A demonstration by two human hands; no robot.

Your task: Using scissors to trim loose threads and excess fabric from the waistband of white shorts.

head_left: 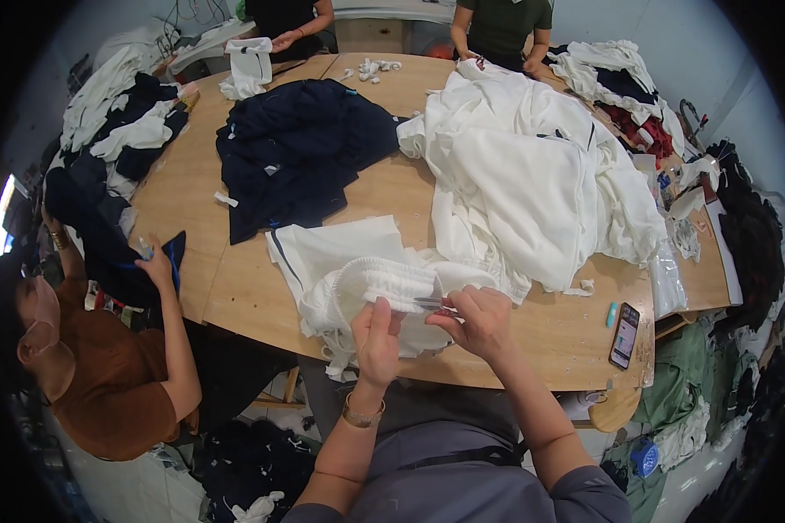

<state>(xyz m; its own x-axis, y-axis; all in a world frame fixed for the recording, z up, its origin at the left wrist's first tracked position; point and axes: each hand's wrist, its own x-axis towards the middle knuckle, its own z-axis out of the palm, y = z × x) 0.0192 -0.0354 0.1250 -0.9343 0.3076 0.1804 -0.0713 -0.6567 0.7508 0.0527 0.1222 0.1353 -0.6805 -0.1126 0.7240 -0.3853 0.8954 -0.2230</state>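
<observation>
My left hand [377, 342] is closed on the gathered elastic waistband [399, 281] of a white garment [344, 240], whose body lies bunched on the table's near edge and has a dark stripe along one side. In my right hand [481, 321] is a pair of thread snips [429, 303], their thin metal blades pointing left and lying against the waistband. The fingers of my right hand wrap around the handle and hide most of it. Whether the blades touch a thread is too small to tell.
Before me on the wooden table [262, 270] lie a dark navy garment pile [301, 144] and a large white garment pile [532, 166]. A phone [624, 336] rests at the right edge. A co-worker [113, 375] sits at left with dark cloth; two others work across the table.
</observation>
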